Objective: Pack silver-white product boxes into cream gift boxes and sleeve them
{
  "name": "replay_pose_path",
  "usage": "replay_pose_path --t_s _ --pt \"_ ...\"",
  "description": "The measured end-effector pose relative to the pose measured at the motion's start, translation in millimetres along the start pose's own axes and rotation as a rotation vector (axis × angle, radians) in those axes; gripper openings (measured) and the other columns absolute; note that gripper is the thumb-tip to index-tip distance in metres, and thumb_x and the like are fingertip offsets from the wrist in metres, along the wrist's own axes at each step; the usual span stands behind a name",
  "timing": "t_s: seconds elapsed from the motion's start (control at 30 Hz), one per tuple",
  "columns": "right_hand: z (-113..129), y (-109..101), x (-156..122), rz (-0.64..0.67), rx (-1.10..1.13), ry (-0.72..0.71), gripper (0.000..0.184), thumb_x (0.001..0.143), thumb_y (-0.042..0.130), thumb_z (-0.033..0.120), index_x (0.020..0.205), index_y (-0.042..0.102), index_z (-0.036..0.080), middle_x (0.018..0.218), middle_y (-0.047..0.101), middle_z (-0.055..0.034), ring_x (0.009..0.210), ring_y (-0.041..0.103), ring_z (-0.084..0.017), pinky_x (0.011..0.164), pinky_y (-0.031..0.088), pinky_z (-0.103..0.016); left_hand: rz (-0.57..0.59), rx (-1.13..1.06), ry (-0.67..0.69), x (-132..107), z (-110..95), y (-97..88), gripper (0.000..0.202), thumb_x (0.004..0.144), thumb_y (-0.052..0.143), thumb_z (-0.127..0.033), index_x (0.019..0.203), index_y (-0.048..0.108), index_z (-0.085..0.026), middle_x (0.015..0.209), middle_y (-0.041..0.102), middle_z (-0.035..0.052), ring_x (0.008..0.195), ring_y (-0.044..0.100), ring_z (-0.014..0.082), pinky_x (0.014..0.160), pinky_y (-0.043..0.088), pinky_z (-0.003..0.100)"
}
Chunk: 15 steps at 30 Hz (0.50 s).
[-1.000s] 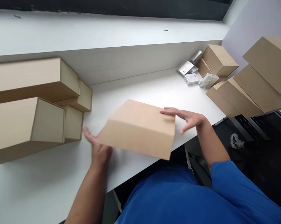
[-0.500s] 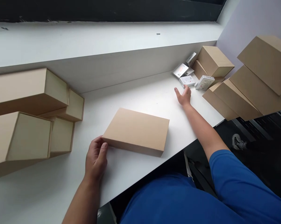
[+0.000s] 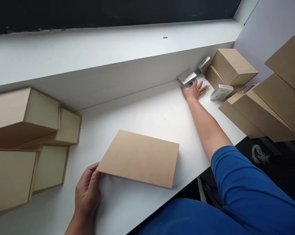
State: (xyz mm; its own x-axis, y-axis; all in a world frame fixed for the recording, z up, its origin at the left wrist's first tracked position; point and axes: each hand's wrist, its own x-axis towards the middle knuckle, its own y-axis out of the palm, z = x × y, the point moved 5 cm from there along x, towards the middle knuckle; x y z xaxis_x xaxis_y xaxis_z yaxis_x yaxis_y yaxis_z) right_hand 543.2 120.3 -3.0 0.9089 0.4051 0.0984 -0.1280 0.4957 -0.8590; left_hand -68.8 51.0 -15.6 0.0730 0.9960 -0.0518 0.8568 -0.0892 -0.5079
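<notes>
My left hand (image 3: 87, 192) grips the near left corner of a flat kraft cardboard box (image 3: 139, 158), with the thumb on top. The box lies low over the white desk (image 3: 142, 112), and its broad face is turned up. At the back right, my right hand (image 3: 195, 89) reaches along the desk, its fingers spread over a small white box (image 3: 201, 81). That box is mostly hidden under the fingers. A silver-white small box (image 3: 186, 77) stands just beyond my fingertips.
Stacked kraft boxes (image 3: 22, 117) fill the left side. More kraft boxes (image 3: 267, 107) jut in at the right, and others (image 3: 233, 67) sit in the back corner beside a small white box (image 3: 221, 92). A white ledge (image 3: 88, 55) runs behind the desk. A shoe (image 3: 260, 155) shows on the dark floor.
My right hand has slid back from the desk onto the small white box. The flat kraft box has tilted, so its side no longer shows, and my left hand has moved nearer me with it.
</notes>
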Motion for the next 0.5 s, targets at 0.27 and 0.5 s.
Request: replay_pose_path --t_s 0.27,0.5 --pt "4 -3 18 -0.068 0.033 0.104 0.111 0.081 0.079 0.074 0.169 0.041 0.020 0.185 0.011 -0.0226 0.171 -0.008 -0.050 0.129 -0.017 -0.075 -0.014 -0.030 -0.045 -10 -11 -1.4 0.032 0.090 0.064 -0.065 0.099 0.075 -0.037 0.110 0.078 0.0004 0.113 0.069 0.0387 0.105 0.055 0.052" --pt "3 -8 21 -0.098 0.068 0.128 0.093 0.089 0.066 0.081 0.162 0.052 0.024 0.184 0.018 -0.0193 0.172 -0.004 -0.049 0.129 -0.010 -0.078 -0.005 -0.031 -0.077 -11 -12 -1.0 0.027 0.087 0.065 -0.064 0.098 0.075 -0.040 0.109 0.077 -0.0001 0.116 0.068 0.0417 0.107 0.056 0.056"
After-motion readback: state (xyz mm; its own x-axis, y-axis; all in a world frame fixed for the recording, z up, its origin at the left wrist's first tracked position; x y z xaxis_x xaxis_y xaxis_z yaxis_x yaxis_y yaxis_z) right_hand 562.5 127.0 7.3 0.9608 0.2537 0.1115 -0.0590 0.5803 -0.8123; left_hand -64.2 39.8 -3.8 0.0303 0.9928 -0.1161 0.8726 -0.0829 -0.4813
